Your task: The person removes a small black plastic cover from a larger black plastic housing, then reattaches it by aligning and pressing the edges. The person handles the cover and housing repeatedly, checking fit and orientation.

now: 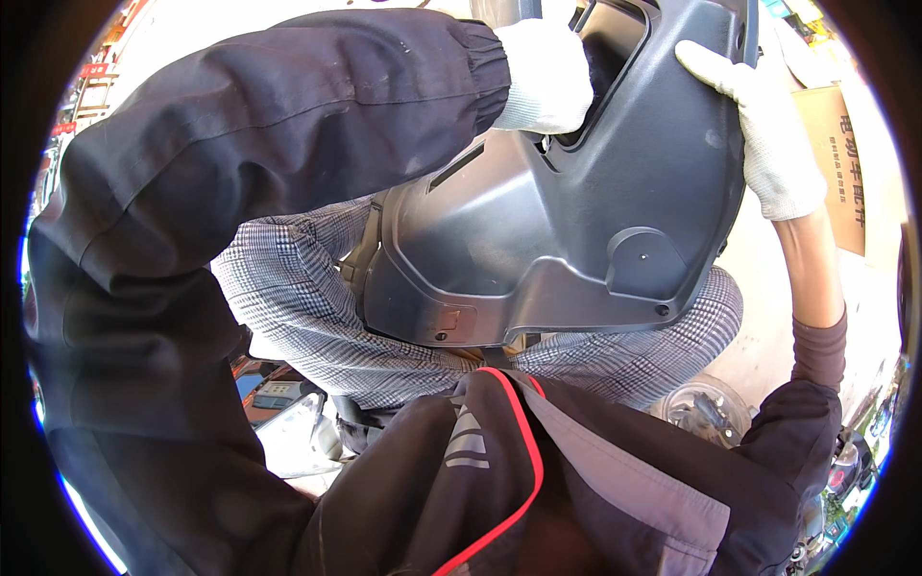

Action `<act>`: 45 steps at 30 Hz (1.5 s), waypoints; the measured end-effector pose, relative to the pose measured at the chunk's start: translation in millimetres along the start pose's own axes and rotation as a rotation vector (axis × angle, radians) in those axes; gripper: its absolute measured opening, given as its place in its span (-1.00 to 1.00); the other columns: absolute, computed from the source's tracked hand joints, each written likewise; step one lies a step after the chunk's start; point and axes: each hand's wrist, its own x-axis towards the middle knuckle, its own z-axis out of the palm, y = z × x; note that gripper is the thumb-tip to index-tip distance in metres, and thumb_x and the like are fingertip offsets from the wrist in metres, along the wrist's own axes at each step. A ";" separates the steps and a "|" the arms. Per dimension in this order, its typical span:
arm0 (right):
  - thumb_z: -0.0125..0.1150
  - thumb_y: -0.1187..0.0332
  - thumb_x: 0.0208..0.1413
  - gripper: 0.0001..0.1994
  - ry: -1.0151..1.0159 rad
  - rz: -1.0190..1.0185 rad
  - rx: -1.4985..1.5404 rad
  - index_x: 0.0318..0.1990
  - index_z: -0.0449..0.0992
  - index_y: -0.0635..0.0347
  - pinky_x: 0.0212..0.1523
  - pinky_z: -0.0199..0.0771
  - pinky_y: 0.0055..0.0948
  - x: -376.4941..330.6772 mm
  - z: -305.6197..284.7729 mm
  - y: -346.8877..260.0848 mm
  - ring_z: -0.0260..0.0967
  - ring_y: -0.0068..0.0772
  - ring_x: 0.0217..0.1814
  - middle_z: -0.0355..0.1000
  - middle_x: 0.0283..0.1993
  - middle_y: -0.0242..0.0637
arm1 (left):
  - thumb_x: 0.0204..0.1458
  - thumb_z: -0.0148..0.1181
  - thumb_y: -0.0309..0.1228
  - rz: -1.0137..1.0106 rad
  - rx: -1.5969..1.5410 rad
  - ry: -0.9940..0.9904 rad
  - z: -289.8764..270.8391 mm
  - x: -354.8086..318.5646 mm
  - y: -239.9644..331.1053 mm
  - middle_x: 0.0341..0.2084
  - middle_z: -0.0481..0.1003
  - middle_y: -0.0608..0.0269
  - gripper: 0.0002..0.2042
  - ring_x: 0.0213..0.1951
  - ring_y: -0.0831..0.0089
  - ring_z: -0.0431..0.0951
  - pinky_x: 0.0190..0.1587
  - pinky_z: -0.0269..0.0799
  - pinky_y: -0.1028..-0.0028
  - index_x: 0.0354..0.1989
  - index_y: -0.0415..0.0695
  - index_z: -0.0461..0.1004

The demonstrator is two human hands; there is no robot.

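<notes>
Both your arms raised, white-gloved: left hand (543, 77) curled shut in a grip, right hand (768, 125) clasped, forearm bare.

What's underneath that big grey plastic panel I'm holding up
Below the grey plastic panel, checked-trouser knees show, and a clear round container sits lower right. The left hand and right hand, both gloved, grip its top. Whatever lies directly behind the panel is covered.
</notes>
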 end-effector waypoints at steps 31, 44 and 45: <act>0.33 0.12 -0.03 -0.48 0.048 -0.066 -0.041 -0.04 0.42 0.35 -0.31 0.53 -0.56 -3.2 5.9 -5.2 0.50 -0.45 -0.42 0.49 -0.39 -0.17 | -0.09 0.09 -0.30 -0.292 -0.287 -0.123 8.9 -40.6 38.0 -0.60 0.52 0.16 -0.83 -0.48 0.22 0.57 -0.44 0.47 0.26 -0.52 -0.05 0.59; 0.30 0.12 0.00 -0.52 0.041 -0.011 -0.045 -0.06 0.47 0.34 -0.36 0.52 -0.58 -6.4 12.1 -18.8 0.49 -0.48 -0.42 0.50 -0.36 -0.24 | -0.21 0.17 -0.35 0.052 -0.138 0.048 10.7 -15.8 6.7 -0.65 0.50 0.29 -0.90 -0.51 0.35 0.55 -0.51 0.47 0.40 -0.59 -0.05 0.58; 0.30 0.11 0.00 -0.52 0.057 -0.057 -0.031 -0.05 0.46 0.34 -0.35 0.52 -0.58 -5.9 12.8 -18.9 0.50 -0.48 -0.41 0.50 -0.36 -0.23 | -0.22 0.18 -0.35 0.057 -0.180 0.046 11.9 -14.6 4.8 -0.65 0.50 0.28 -0.90 -0.52 0.34 0.55 -0.51 0.47 0.40 -0.59 -0.07 0.57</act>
